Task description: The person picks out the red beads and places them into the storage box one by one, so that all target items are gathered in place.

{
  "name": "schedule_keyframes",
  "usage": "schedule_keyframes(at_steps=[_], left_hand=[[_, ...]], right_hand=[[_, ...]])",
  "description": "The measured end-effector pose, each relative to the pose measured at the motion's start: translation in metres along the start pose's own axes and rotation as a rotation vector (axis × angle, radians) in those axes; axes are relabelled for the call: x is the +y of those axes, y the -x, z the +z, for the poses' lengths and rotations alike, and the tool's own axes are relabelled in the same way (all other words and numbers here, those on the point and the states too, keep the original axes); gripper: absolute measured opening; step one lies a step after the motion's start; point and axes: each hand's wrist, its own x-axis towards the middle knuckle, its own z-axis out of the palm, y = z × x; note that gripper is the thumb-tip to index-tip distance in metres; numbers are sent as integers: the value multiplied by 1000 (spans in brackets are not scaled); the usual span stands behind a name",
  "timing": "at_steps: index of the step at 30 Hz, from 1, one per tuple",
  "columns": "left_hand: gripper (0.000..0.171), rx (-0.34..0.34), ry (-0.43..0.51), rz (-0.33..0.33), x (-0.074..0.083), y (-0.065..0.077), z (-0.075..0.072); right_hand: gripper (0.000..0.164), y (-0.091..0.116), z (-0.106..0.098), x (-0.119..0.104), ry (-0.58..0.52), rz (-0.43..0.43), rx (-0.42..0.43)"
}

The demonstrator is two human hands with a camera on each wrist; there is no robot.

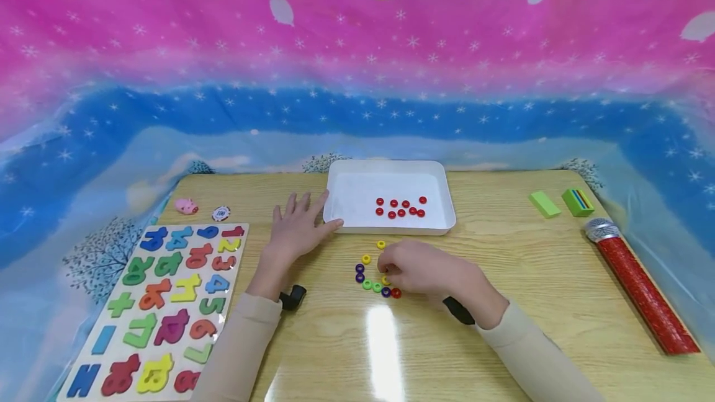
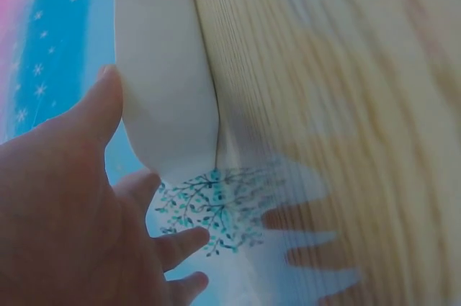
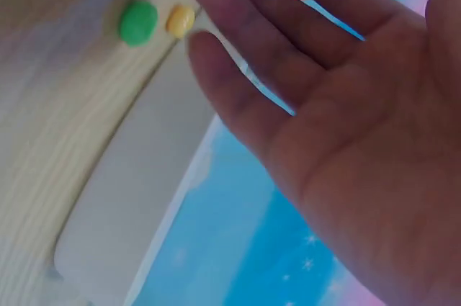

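My left hand (image 1: 296, 225) has its fingers spread at the left side of a white tray (image 1: 352, 203), thumb near the tray's front corner; it holds nothing. Several red ring beads (image 1: 405, 204) lie inside the tray. My right hand (image 1: 419, 265) is bent down over loose beads on the table in front of it. By its fingertips sits a yellow bead (image 1: 386, 280). Around them are purple beads (image 1: 360, 273), green beads (image 1: 372, 286), another red bead (image 1: 396, 293) and more yellow beads (image 1: 365, 259). Whether the hidden thumb and forefinger pinch a bead, I cannot tell.
A number puzzle board (image 1: 162, 309) lies at left, with a pink pig toy (image 1: 186, 206) and a poker chip (image 1: 221, 213) behind it. To the right are green blocks (image 1: 544, 204), a striped block (image 1: 578, 202) and a red toy microphone (image 1: 642, 290).
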Motion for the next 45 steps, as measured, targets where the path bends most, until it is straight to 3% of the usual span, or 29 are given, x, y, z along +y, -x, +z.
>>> schedule_keyframes(at_steps=[5, 14, 28, 32, 38, 45], left_hand=[[80, 2, -1, 0, 0, -1, 0], [79, 5, 4, 9, -1, 0, 1], [79, -5, -11, 7, 0, -1, 2], [79, -8, -2, 4, 0, 0, 1], [80, -17, -21, 6, 1, 0, 0], [81, -21, -27, 10, 1, 2, -1]], right_hand=[[16, 8, 9, -5, -6, 23, -75], [20, 10, 20, -4, 15, -26, -41], [21, 9, 23, -11, 61, -2, -66], [22, 10, 16, -9, 40, -1, -62], [12, 10, -6, -2, -12, 102, -19], [9, 2, -34, 10, -51, 140, 103]])
